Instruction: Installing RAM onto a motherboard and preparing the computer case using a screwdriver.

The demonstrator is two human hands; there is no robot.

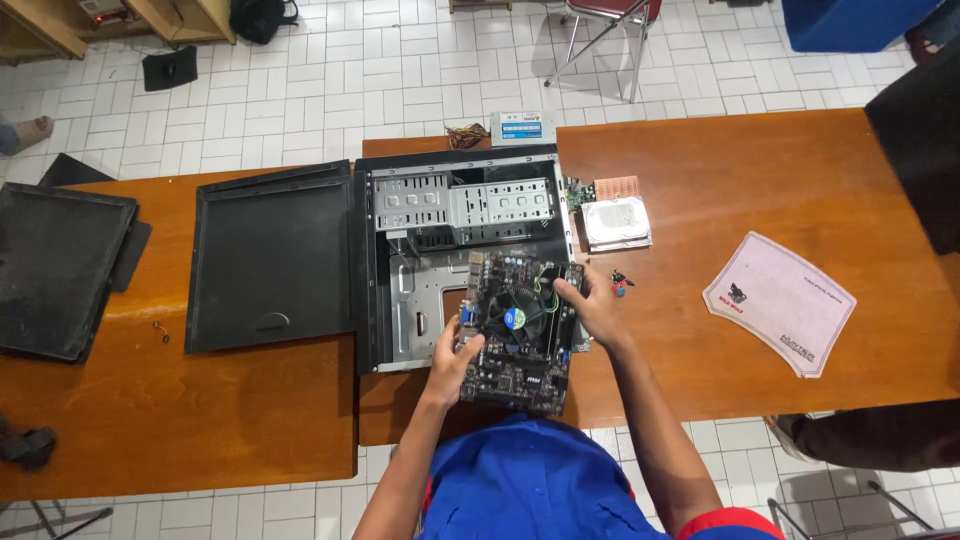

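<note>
A dark motherboard (pixel 520 335) with a round cooler fan in its middle hangs over the near side of an open computer case (pixel 415 290) that lies flat on the wooden table (pixel 760 180). My left hand (pixel 455 362) grips the board's left edge. My right hand (pixel 592 308) grips its right edge near the top corner. The case shows its bare metal tray and grey drive cages (pixel 465 205) at the far end.
A black side panel (pixel 272 258) lies left of the case, another black panel (pixel 55 265) at the far left. A hard drive (pixel 616 222), a small copper piece (pixel 617 187) and a grey mouse pad (pixel 780 300) lie to the right. A power supply (pixel 522 129) sits behind the case.
</note>
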